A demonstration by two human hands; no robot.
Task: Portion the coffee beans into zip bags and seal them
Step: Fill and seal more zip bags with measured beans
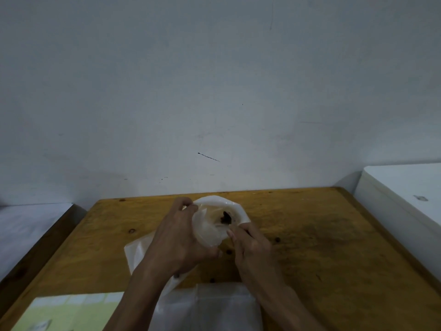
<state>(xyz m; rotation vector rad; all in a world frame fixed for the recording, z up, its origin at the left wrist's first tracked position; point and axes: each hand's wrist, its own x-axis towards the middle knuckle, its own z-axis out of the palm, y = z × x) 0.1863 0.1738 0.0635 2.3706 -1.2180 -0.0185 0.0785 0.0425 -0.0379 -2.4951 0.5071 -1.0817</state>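
A translucent white plastic bag [216, 231] is held up over the wooden table [322, 247], its mouth spread wide toward me. A few dark coffee beans [225, 218] show inside it. My left hand [177, 237] grips the bag's left rim, fingers curled over the edge. My right hand [250, 244] pinches the near right edge of the mouth. More clear zip bags [214, 306] lie flat at the table's near edge, partly under my forearms. Another flat piece of plastic [136, 256] lies under my left wrist.
A pale green and white packet [71, 311] lies at the near left corner. A few loose beans [229, 252] dot the table between my hands. A white wall stands behind the table, a white unit [405, 199] to the right, a pale surface [28, 230] to the left.
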